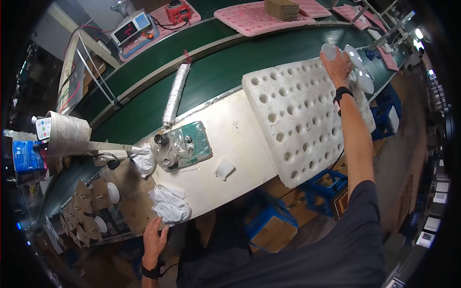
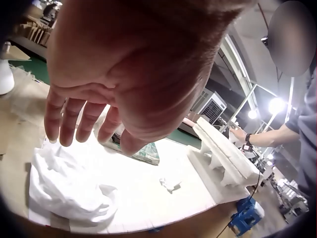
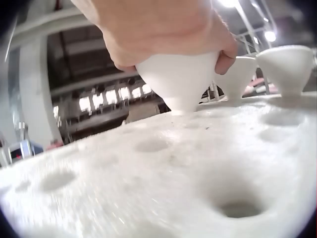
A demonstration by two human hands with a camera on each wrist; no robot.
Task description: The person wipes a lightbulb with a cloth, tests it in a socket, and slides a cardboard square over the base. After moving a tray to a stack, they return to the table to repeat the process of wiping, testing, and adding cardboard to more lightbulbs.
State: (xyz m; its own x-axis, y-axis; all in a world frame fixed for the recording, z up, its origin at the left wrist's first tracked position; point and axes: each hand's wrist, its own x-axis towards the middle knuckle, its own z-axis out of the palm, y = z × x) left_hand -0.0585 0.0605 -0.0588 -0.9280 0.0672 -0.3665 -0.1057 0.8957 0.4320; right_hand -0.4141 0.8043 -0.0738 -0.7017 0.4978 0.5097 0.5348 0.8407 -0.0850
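Note:
At the far right corner of a white foam board [image 1: 300, 103], my right hand [image 1: 337, 66] grips a white light bulb [image 3: 176, 82] by its wide upper part. The bulb's narrow end points down, right at the foam surface in the right wrist view. More white bulbs [image 3: 287, 69] stand beside it on the board, wide ends up. My left hand [image 1: 153, 242] holds nothing; its fingers are loosely extended near a crumpled white cloth [image 1: 170, 204] at the table's front edge. A small white scrap [image 1: 224, 169] lies on the white tabletop [image 1: 235, 127].
A plastic-wrapped fixture [image 1: 185, 144] with black knobs sits on the table's left half. Behind runs a green conveyor belt [image 1: 216, 65] with pink foam trays [image 1: 254, 19] beyond. Cardboard discs [image 1: 81, 211] stand at lower left. Blue stools [image 1: 269, 216] are below the table.

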